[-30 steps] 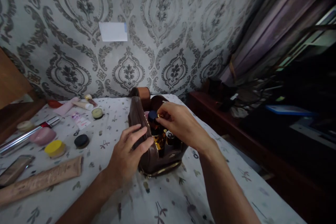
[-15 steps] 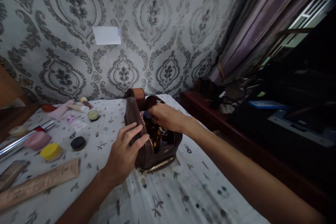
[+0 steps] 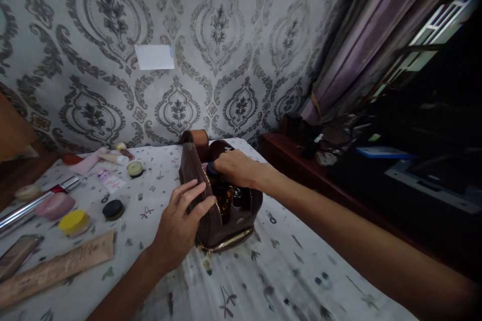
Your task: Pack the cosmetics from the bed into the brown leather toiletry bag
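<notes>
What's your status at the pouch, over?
Left hand flat on pouch side. Right hand grips blue-capped bottle inside. Other bottles packed close beside it.

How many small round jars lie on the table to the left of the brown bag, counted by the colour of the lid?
Yellow jar: 1
Black jar: 1
Pale green jar: 1
Cream jar: 1
Total: 4 jars
</notes>
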A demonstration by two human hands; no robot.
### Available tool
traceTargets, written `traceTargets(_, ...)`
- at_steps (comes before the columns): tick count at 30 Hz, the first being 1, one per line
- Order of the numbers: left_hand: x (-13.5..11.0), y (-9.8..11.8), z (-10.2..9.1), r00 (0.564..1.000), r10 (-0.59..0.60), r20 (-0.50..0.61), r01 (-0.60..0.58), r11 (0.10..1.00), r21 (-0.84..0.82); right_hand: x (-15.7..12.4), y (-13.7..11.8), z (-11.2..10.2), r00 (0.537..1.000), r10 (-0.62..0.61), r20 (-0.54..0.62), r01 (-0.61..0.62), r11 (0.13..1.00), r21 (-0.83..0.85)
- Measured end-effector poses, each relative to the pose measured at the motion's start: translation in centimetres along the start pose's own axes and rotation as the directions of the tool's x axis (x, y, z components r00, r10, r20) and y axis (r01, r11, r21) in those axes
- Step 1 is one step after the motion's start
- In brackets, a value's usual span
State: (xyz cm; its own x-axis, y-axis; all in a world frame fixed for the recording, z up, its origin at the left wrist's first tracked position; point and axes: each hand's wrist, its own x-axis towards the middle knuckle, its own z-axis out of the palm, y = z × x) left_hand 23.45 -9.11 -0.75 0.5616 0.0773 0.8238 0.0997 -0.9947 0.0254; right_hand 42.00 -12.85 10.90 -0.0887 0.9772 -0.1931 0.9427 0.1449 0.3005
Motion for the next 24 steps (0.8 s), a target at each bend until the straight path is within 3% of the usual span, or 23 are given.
traceTargets(18, -0.4, 0.0, 0.4, 0.999, -0.046, -0.014, 0.046, 0.999, -0.013, 0.3, 0.8, 0.4, 1.0, 0.0, -0.013, 0.0, 1.0, 0.006)
traceTargets(21, -0.3, 0.0, 0.4, 0.999, -0.035, -0.024, 0.035, 0.999, -0.005, -0.2, 0.4, 0.3, 0.996, -0.018, -0.087, 0.023, 0.998, 0.05)
traceTargets(24, -0.2, 0.1, 0.3, 0.999, -0.02, -0.032, 0.02, 1.0, -0.001, -1.2, -1.6, 0.5, 0.956, 0.049, -0.29, -0.001, 0.986, 0.164)
